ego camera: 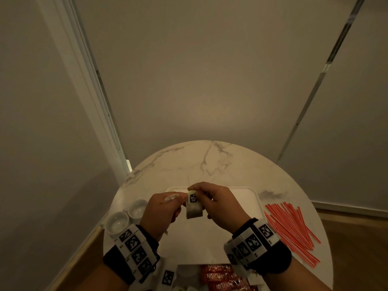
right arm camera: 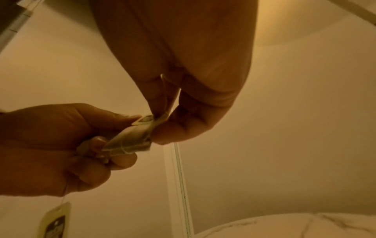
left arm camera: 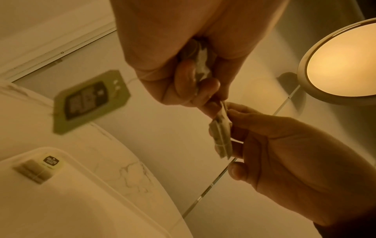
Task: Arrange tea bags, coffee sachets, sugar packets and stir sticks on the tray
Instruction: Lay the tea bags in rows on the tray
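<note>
Both hands are raised over the white tray [ego camera: 243, 199] and share one tea bag [ego camera: 194, 211], whose green-and-black tag [ego camera: 193, 198] faces me. My right hand [ego camera: 199, 191] pinches its top edge between thumb and forefinger. My left hand [ego camera: 179, 201] pinches the same bag from the left and keeps more crumpled tea bags [left arm camera: 200, 64] in its curled fingers. A second tag [left arm camera: 91, 101] dangles on a string below the left hand. Another tea bag [left arm camera: 37, 170] lies flat on the tray [left arm camera: 85, 202]. The right wrist view shows the pinched bag [right arm camera: 132, 140] between both hands.
On the round marble table [ego camera: 210, 164], two small white cups [ego camera: 117, 224] stand left of the tray. Red stir sticks [ego camera: 294, 227] lie spread at the right. Red coffee sachets [ego camera: 224, 278] sit at the near edge. Walls close in behind, and a round lit lamp [left arm camera: 343, 64] shows.
</note>
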`<state>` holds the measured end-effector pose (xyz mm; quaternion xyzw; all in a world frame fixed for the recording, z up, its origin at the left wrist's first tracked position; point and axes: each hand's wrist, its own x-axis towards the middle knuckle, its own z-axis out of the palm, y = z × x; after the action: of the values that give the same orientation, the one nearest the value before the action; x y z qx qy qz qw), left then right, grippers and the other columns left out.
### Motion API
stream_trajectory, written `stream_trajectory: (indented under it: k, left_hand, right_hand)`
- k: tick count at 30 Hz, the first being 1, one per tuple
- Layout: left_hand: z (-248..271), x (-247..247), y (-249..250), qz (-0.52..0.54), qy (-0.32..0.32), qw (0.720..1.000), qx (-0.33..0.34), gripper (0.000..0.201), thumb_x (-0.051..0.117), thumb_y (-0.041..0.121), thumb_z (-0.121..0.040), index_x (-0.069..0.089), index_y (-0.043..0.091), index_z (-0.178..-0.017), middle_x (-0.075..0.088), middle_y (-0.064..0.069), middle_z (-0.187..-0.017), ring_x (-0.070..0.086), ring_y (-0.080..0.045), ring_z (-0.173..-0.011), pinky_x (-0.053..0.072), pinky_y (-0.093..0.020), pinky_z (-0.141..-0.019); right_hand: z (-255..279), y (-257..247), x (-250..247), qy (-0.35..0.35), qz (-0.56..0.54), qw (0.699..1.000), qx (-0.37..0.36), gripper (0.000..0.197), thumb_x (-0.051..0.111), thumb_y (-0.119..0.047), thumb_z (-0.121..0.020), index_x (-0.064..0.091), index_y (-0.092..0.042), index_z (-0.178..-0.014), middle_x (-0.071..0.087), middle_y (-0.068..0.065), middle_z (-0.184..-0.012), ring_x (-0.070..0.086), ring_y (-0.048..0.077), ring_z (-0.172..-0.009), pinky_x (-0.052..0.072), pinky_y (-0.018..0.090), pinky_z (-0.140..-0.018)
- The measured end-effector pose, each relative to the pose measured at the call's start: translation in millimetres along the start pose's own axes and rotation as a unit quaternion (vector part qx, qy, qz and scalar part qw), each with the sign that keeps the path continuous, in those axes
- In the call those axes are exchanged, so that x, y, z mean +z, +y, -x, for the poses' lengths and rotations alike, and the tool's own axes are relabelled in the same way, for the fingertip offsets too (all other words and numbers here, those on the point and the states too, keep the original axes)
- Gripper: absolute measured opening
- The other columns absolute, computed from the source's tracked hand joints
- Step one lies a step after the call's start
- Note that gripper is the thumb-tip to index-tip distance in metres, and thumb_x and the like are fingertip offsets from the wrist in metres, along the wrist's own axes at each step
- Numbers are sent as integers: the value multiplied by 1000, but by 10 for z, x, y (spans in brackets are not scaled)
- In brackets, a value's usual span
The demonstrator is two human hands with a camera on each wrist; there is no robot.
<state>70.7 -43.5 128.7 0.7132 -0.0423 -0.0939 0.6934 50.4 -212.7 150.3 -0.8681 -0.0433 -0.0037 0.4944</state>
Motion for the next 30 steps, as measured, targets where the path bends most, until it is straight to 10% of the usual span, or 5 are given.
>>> stream_trajectory:
  k: [12,16,20,30]
  left_hand:
    - [-85,15,-198,-16,27,999,-9,30,61,13,-89,68,16,-61,44,0,-47,35,-11,-43,31,-21,-43]
    - [-191,-16,-346,-30,70,997,-15,18,64,9,-87,68,-3,-74,45,0,-47,36,-12,-45,31,-23,-47]
    - [-254,-32,-554,-37,91,991,-89,12,63,14,-89,71,20,-95,58,4,-62,46,-8,-49,37,-20,-46]
    - [-204,-218,-869,14,103,976,-193,31,55,5,-90,52,24,-114,64,-13,-90,44,-15,-47,30,-23,-39]
  right_hand:
    - [-184,171,161,16,14,1000,14,17,58,-22,-93,68,-23,-107,64,-12,-78,57,-1,-62,46,16,-61]
    - [-253,355,302,13,-124,983,133,12,65,-17,-89,69,-6,-91,69,9,-81,63,17,-65,54,30,-52]
    - [-443,672,485,-2,-202,951,233,12,65,-12,-87,68,-1,-88,65,10,-75,59,17,-64,46,26,-46]
    - [-1336,1428,916,14,-77,936,343,14,68,-18,-85,65,-17,-71,61,5,-69,58,22,-69,49,30,-63]
